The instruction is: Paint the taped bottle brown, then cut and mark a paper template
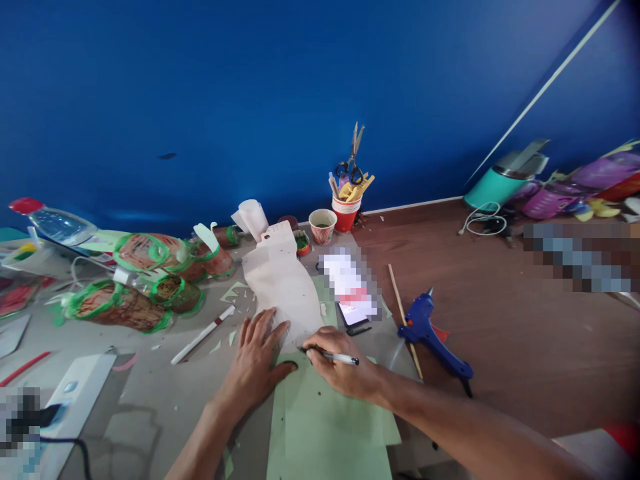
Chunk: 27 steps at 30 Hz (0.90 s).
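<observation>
My right hand (335,367) is closed round a pen (340,358), its tip at the lower edge of a curled white sheet (287,283). My left hand (257,357) lies with its fingers spread, the fingertips on the sheet's lower left part and the thumb over the green paper. That green paper (325,427) lies flat beneath both hands and under the end of the white sheet. Just beyond my right hand is a phone with a lit, partly blurred screen (350,283).
A blue glue gun (430,333) rests across a thin wooden stick (395,287) on the right. Behind stand a red cup (345,215) with scissors and a patterned paper cup (323,230). Green-edged bottle pieces (120,307) lie left, near a white marker (203,335).
</observation>
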{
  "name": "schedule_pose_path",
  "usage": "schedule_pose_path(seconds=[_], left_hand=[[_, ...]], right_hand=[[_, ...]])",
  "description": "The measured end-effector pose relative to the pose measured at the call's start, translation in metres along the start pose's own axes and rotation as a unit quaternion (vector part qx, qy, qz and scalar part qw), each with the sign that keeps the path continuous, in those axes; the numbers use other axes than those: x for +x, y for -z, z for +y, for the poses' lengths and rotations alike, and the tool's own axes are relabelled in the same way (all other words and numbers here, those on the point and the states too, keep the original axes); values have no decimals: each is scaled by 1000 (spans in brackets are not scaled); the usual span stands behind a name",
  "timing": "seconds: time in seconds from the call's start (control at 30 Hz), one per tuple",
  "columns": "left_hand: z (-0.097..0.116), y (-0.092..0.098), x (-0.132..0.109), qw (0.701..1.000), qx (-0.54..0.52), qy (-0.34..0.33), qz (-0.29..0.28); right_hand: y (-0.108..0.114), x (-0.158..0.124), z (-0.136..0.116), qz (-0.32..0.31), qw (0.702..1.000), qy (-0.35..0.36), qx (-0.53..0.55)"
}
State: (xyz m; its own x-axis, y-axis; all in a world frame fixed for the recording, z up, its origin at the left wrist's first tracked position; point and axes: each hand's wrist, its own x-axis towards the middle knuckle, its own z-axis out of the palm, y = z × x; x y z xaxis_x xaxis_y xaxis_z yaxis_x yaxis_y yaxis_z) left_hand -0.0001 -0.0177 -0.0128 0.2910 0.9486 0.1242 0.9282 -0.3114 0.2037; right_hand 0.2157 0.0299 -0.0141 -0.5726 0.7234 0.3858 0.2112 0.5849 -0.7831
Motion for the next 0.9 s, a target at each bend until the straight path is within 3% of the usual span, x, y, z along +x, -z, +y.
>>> schedule_pose_path(seconds=[0.9], left_hand=[[-1, 0, 0, 1000, -9, -6, 2]], right_hand=[[-2, 1, 1, 9, 1000, -14, 1]])
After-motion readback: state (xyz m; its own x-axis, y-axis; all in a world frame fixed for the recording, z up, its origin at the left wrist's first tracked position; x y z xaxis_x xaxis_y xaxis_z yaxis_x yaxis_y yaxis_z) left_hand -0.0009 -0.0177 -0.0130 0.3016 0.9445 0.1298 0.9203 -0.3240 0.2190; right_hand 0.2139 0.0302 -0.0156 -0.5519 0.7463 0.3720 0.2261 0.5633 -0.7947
